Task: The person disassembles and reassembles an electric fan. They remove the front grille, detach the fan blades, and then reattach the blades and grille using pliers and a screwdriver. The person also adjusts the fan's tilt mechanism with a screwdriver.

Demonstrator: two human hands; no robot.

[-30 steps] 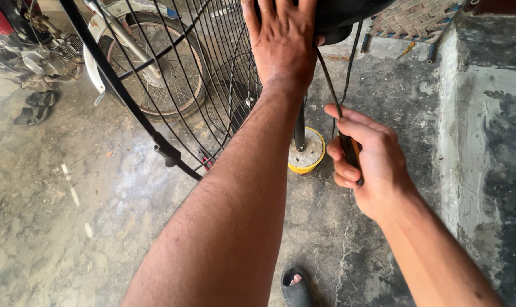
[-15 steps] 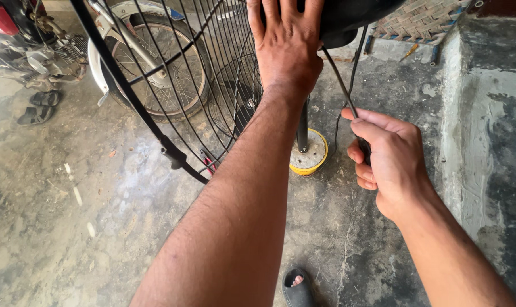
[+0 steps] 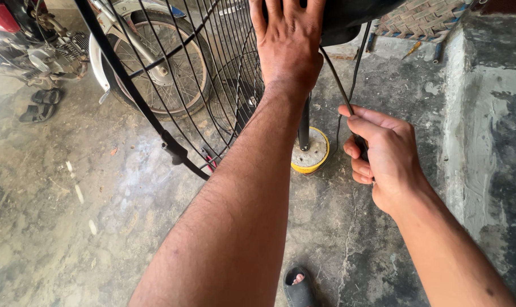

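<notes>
Black cord (image 3: 336,85) runs through the right hand's (image 3: 383,156) closed fingers (image 3: 360,126), while left hand (image 3: 289,48) lies open-fingered against the fan grille (image 3: 172,85).

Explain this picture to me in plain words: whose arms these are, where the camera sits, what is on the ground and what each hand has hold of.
The one picture comes from a camera worn on a person's head, looking down at their own two arms. The left hand lies flat and open against the back of a black wire fan guard, near the dark motor housing. The right hand is closed around a thin black cord that runs up toward the housing. The fan stands on a black pole set in a round yellow-rimmed base on a stained concrete floor. Through the guard you see a motorcycle wheel; a pair of sandals lies at the left. At the bottom, a foot in a dark slipper shows.
</notes>
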